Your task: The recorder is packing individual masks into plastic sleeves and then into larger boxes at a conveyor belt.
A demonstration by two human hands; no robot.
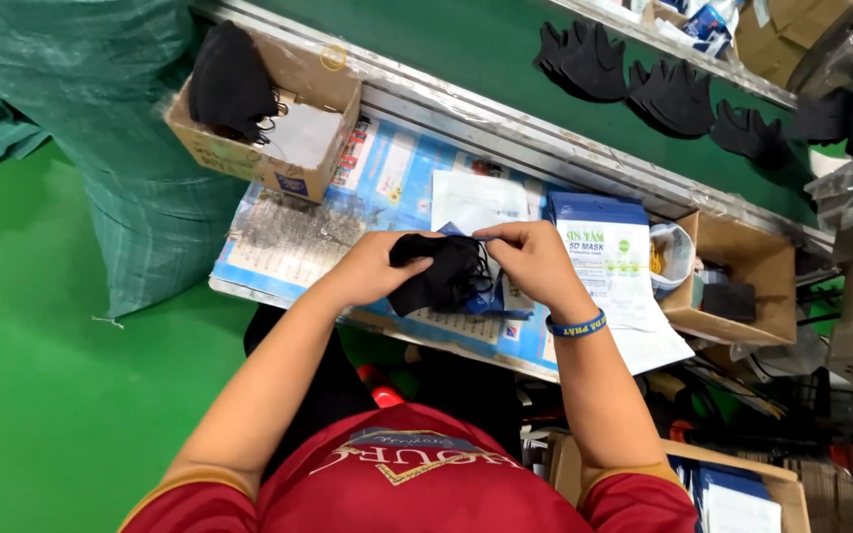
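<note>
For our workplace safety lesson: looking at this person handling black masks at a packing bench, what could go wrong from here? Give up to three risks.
1. Both the left hand and the right hand pinch one bundle of black masks; its thin ear loops might tangle or snag.
2. The stack of pouches sits near the bench edge and could slide off.
3. The cardboard box overhangs the bench corner and may tip if bumped.

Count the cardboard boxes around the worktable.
3: one at the table's upper left holding black masks, one at its right end, one lower right; others may be hidden.
</note>
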